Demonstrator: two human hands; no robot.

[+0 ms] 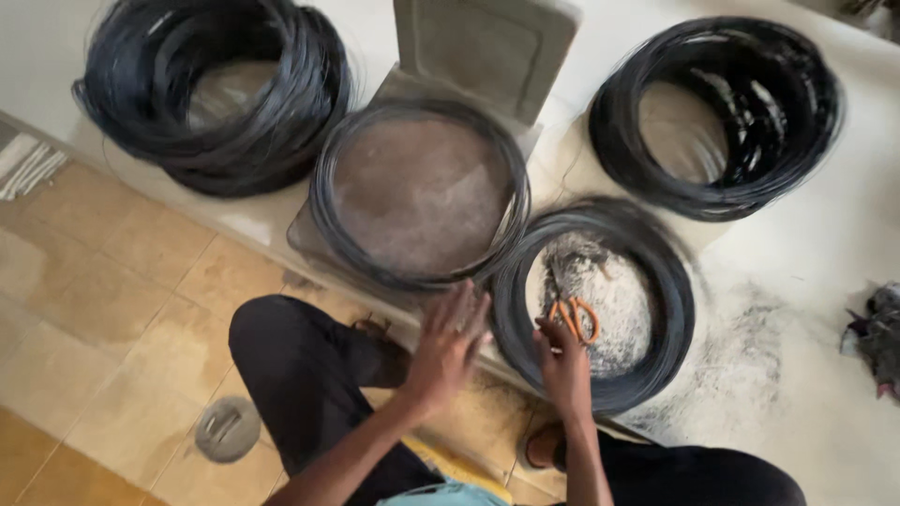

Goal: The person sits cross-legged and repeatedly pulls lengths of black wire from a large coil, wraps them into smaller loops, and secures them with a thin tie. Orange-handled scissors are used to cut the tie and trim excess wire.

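Note:
My left hand (447, 349) is spread open, fingers apart, against the near edge of a thin black wire coil (328, 201) that lies on a grey square slab. My right hand (561, 361) reaches into a second black wire coil (680, 319) and touches the orange handles of a pair of scissors (574, 317) lying in its middle; whether the fingers are closed on them I cannot tell. I am seated, a black trouser leg (300, 375) bent below my hands.
Two thicker black wire coils lie further off, one at the far left (309, 112), one at the far right (806, 122). A grey slab (483, 47) stands behind. A round floor drain cover (228, 428) sits on tan tiles. Dark rags (877, 337) lie right.

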